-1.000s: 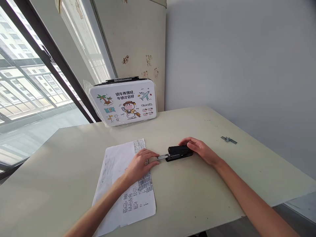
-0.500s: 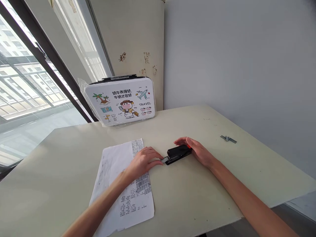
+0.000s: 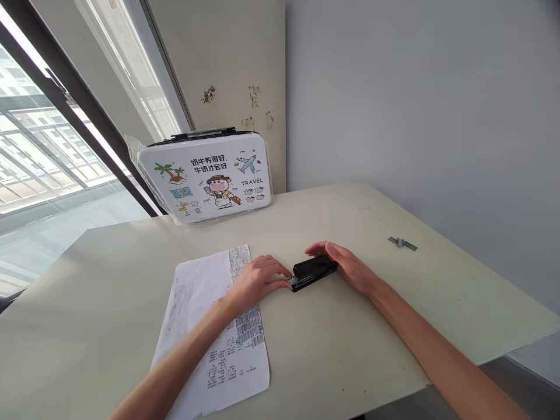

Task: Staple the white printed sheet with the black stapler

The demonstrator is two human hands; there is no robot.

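A black stapler (image 3: pixel 312 273) with a bit of red at its rear end lies on the table between my hands. My right hand (image 3: pixel 350 268) is wrapped round its rear end, fingers behind it and thumb near the red part. At the front end, my left hand (image 3: pixel 260 280) pinches the metal staple tray (image 3: pixel 292 280), which sticks out a little from under the black top. My left fingertips hide part of the tray. Beneath my left wrist and forearm lie printed paper sheets (image 3: pixel 245 373).
A white cartoon-printed suitcase (image 3: pixel 210 181) in clear plastic stands at the back left, near the window. A small grey metal piece (image 3: pixel 401 242) lies to the right on the pale table (image 3: pixel 332 350). A grey wall (image 3: pixel 415 105) borders the table's far right side.
The metal tray has slid further into the stapler, with my left fingers now closer to its body. My right hand keeps its hold. The whole view has shifted slightly.
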